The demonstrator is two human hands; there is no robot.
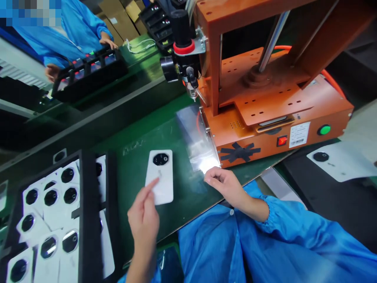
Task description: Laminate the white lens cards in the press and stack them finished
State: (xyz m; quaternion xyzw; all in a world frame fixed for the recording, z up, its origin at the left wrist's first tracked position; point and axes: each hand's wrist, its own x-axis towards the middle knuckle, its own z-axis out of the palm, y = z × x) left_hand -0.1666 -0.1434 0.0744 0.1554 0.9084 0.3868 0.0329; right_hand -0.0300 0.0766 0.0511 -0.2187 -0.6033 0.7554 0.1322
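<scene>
A white phone back cover (pixel 160 181) with a round black camera window lies on the green work surface in front of me. My left hand (pixel 144 216) has its index finger stretched out over the cover's left side, seemingly touching it; this hand grips nothing. To the right, my right hand (pixel 225 186) is curled, thumb and fingers close together, beside the near end of a clear plastic sheet (pixel 198 137). Whether anything small sits between those fingertips is hidden. The sheet reflects bright light and lies along the left side of an orange press machine (pixel 244 141).
At the left stands a black divided tray (pixel 85 220) holding several similar white covers. Another white cover (pixel 341 161) rests on a dark surface at the right. A black air regulator (pixel 184 47) juts from the machine. Across the bench, a person in blue handles a black tray (pixel 91 74).
</scene>
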